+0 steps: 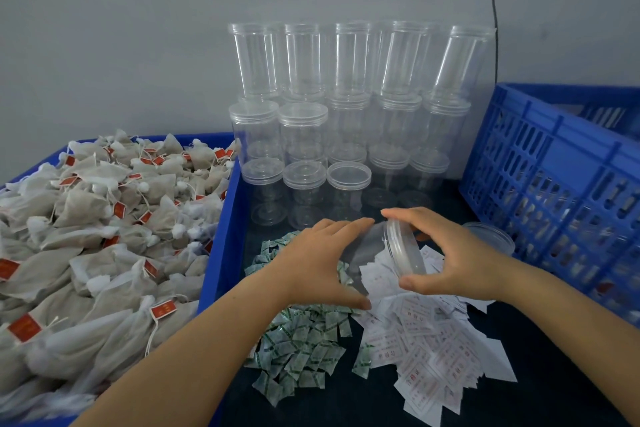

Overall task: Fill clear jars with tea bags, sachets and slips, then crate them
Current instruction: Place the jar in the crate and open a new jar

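I hold an empty clear jar (pixel 367 253) on its side above the table, its mouth turned to the right. My left hand (pixel 318 260) wraps the jar's body. My right hand (pixel 446 253) grips its clear lid (pixel 403 248) at the mouth. Below lie a heap of green-and-white sachets (pixel 301 350) and a heap of white printed slips (pixel 436 350). On the left, tea bags with red tags (pixel 97 236) fill a blue bin. A stack of empty lidded clear jars (pixel 346 114) stands against the wall behind.
A blue slotted crate (pixel 554 191) stands at the right, with filled jars showing through its slots. A loose clear lid (pixel 491 236) lies beside the crate. The blue bin's wall (pixel 225 236) borders the dark table (pixel 540 388) on the left. A black cable hangs down the grey wall.
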